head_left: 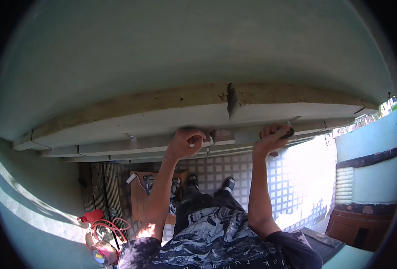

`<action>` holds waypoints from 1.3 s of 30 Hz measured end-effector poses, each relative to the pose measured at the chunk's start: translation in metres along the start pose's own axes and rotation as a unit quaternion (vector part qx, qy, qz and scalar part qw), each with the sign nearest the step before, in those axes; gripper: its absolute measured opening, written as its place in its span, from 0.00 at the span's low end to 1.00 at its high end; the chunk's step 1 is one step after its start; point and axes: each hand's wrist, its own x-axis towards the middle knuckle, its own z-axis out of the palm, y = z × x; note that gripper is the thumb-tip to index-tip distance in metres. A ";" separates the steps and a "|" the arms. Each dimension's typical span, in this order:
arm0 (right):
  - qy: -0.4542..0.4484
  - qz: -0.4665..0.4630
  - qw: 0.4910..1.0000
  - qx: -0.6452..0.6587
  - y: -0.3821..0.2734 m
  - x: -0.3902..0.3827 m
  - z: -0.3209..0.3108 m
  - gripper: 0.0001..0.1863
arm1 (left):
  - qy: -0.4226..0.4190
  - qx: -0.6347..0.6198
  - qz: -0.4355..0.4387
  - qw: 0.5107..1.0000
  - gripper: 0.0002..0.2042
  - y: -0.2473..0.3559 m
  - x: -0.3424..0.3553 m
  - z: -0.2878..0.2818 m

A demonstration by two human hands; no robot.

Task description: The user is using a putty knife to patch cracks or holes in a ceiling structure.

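My left hand is raised to the edge of the pale boards, its fingers curled into a ring. A small whitish spot shows inside the curl; I cannot make out what it is. Further right, my right hand is closed around a dark round thing, mostly hidden by the fingers. A flat grey patch shows on the boards between the hands. Above them runs a long pale wooden beam with a dark, jagged notch in its upper edge.
A greenish wall rises beyond the beam. Below, a brown wooden board carries a paint roller and crumpled material. Red hose lies coiled at lower left. Sunlight falls on the tiled floor, and a brown cabinet stands right.
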 end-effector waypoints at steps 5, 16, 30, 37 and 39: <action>0.012 0.016 1.000 -0.024 -0.003 0.009 0.000 0.16 | 0.026 -0.006 -0.013 1.000 0.02 0.001 0.000 0.002; -0.018 0.003 0.999 -0.033 0.010 0.006 0.008 0.12 | 0.027 0.000 -0.030 0.999 0.02 -0.003 0.000 0.005; -0.013 0.020 1.000 -0.001 0.010 0.007 0.012 0.12 | 0.037 0.015 -0.039 0.998 0.02 -0.002 -0.002 0.006; -0.150 -0.031 0.986 0.072 -0.004 -0.007 0.005 0.10 | 0.032 0.025 -0.054 0.998 0.02 0.001 -0.002 0.005; -0.208 -0.027 0.975 0.069 -0.008 -0.011 -0.003 0.09 | 0.023 0.032 -0.062 0.997 0.03 0.001 -0.001 0.005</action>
